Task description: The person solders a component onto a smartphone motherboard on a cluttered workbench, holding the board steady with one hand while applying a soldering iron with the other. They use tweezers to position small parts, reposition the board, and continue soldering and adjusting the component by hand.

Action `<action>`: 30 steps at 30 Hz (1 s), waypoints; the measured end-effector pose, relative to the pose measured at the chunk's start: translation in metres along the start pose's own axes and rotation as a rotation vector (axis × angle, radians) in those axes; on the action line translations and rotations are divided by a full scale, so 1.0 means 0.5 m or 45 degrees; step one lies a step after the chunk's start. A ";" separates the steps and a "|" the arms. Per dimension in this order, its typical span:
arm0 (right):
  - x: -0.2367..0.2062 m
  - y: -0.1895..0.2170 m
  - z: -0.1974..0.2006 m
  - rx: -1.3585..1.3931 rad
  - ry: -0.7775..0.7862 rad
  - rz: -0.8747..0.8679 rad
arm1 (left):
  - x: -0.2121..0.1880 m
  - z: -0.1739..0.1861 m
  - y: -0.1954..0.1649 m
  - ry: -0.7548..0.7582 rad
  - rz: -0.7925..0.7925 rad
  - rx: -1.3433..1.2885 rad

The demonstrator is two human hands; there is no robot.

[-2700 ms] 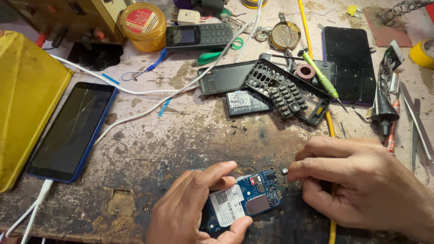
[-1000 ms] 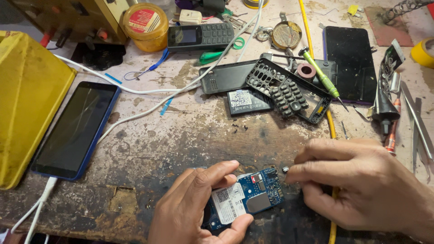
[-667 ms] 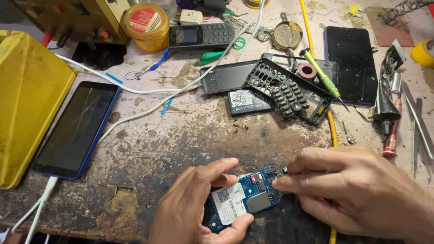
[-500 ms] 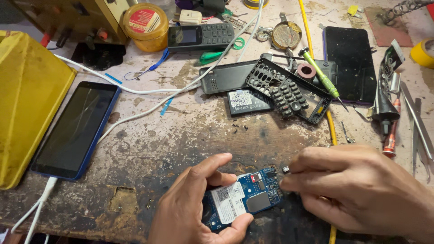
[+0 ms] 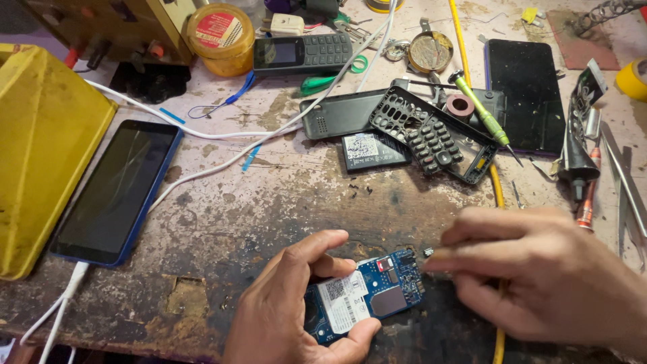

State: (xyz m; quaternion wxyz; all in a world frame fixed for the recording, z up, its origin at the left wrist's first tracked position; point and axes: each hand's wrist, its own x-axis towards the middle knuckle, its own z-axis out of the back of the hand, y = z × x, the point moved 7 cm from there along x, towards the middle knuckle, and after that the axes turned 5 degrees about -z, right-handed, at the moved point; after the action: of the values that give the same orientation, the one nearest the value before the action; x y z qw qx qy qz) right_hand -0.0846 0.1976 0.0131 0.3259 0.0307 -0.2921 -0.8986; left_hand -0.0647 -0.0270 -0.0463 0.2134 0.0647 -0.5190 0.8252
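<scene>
Head cam only, so one view to go on. Left hand has the blue board pinched between thumb and fingers, just off the near edge of the bench, white sticker facing up. Right hand comes in from the right with its fingers closed down on a tiny dark part right at the board's top right corner. It's a bit blurred, so I can't tell if that bit is really gripped or only touched.

As for progress, I'd say the teardown is done. The phone is fully apart: back cover, keypad frame and battery sit together mid-bench, well apart from the hands, with a few loose screws below them. The green screwdriver lies across the keypad frame, nobody touching it. What looks left is the board work itself and putting everything back together.

Pose: left palm tilted up, cradling the board from below. Right hand is knuckles up, fingers pointing left at that corner.

Other stuff: blue smartphone on a white cable at left, and an intact keypad phone up top.
</scene>
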 end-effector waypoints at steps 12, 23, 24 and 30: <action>-0.008 -0.030 0.016 -0.058 -0.138 -0.127 | 0.000 -0.003 0.007 0.038 0.014 0.028; -0.012 -0.019 0.005 -0.031 -0.081 0.002 | 0.000 -0.001 0.001 0.015 -0.035 0.025; -0.013 -0.021 0.004 -0.036 -0.080 0.006 | 0.001 -0.001 0.001 0.014 -0.040 0.022; -0.008 -0.015 0.007 -0.061 -0.088 0.026 | 0.001 -0.002 -0.001 0.016 -0.049 0.035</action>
State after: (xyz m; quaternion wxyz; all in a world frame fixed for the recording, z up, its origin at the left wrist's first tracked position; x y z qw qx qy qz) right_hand -0.0864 0.2062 0.0113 0.3254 -0.0112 -0.2819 -0.9025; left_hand -0.0648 -0.0257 -0.0461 0.2316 0.0724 -0.5050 0.8283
